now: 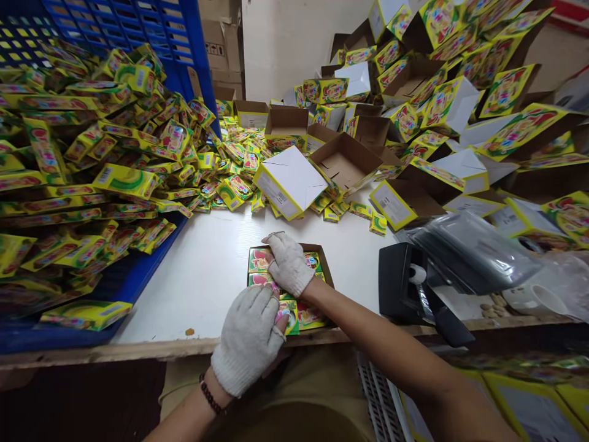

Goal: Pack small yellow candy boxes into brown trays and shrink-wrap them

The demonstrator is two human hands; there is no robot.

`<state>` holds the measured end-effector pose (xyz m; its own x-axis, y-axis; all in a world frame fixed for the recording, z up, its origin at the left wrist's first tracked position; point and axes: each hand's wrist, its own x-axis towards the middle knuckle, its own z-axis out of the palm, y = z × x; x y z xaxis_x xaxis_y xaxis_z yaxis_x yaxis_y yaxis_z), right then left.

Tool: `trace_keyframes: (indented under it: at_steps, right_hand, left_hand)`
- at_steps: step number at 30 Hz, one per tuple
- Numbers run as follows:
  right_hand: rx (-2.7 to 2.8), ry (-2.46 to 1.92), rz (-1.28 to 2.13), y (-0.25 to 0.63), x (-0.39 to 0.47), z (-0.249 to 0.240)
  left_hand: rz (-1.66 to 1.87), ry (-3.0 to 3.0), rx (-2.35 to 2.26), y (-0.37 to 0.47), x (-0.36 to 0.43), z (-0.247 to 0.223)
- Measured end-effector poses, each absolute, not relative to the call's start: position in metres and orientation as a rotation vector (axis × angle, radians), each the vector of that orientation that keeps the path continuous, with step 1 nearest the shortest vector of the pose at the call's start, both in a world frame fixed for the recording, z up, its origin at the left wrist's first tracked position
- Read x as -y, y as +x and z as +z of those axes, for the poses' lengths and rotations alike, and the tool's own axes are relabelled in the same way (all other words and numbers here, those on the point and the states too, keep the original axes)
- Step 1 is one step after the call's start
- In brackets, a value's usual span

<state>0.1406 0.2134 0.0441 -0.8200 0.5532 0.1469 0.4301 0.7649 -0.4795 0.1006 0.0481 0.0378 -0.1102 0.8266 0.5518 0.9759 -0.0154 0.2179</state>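
Observation:
On the white table in front of me sits a shallow display box (327, 270) with brown inner walls. Small yellow-green boxes (309, 315) with fruit pictures lie in rows inside it. My right hand (291, 264), in a white knitted glove with bare fingertips, reaches across the box; its fingers are stretched over the packs at the far left. At the near left corner, my left hand (251, 341), gloved the same way, has its fingers and thumb bent round a small box, mostly hidden beneath the glove. A dark bead bracelet (210, 395) circles my left wrist.
A blue crate (151, 261) full of small boxes stands at left, spilling onto the table. Empty display boxes (343, 161) are heaped at the back and right. A black tape dispenser (399, 282), clear plastic covers (473, 248) and a white cup (536, 299) lie at right.

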Motion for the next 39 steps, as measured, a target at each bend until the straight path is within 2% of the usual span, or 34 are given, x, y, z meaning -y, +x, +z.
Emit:
trace_keyframes:
  at_steps: [4, 10, 12, 16, 19, 21, 23, 25, 26, 30, 33, 35, 39]
  right_hand:
    - [2.628, -0.627, 0.744, 0.148, -0.215, 0.041]
    - [2.315, -0.648, 0.847, 0.169, -0.210, 0.033]
    - [2.180, -0.783, 0.938, 0.183, -0.205, 0.030]
    - [2.072, -1.049, 1.245, 0.198, -0.186, 0.027]
    - [2.126, -1.082, 1.334, 0.189, -0.172, 0.028]
    - [2.135, -1.095, 1.337, 0.182, -0.166, 0.029]
    - [2.158, -1.102, 1.314, 0.180, -0.163, 0.027]
    - [2.191, -1.093, 1.274, 0.182, -0.164, 0.023]
    - [2.199, -1.080, 1.266, 0.184, -0.165, 0.019]
    - [2.191, -1.033, 1.310, 0.192, -0.171, 0.009]
    - [2.216, -1.062, 1.308, 0.193, -0.172, 0.007]
    - [2.211, -1.053, 1.329, 0.192, -0.171, 0.007]
    - [2.024, -0.980, 1.390, 0.192, -0.171, 0.008]
  left_hand:
    - [-0.888, -1.917, 2.043, 0.087, -0.055, 0.044]
    - [-0.725, -1.950, 2.243, 0.054, -0.074, 0.045]
    - [-0.971, -1.868, 2.318, 0.053, -0.072, 0.035]
    - [-1.783, -1.317, 2.546, 0.068, -0.066, 0.008]
    - [-2.333, -1.081, 2.624, 0.081, -0.069, -0.004]
    - [-2.552, -1.013, 2.582, 0.084, -0.072, -0.006]
    - [-2.574, -1.052, 2.574, 0.077, -0.071, -0.002]
    - [-2.342, -1.252, 2.661, 0.061, -0.062, 0.007]
    - [-2.114, -1.386, 2.724, 0.051, -0.054, 0.014]
    - [-0.691, -1.762, 2.821, 0.004, -0.007, 0.053]
    - [0.156, -1.567, 2.847, -0.026, 0.025, 0.078]
    - [0.376, -1.366, 2.933, -0.043, 0.037, 0.087]
    - [0.372, -1.273, 2.991, -0.063, 0.040, 0.091]
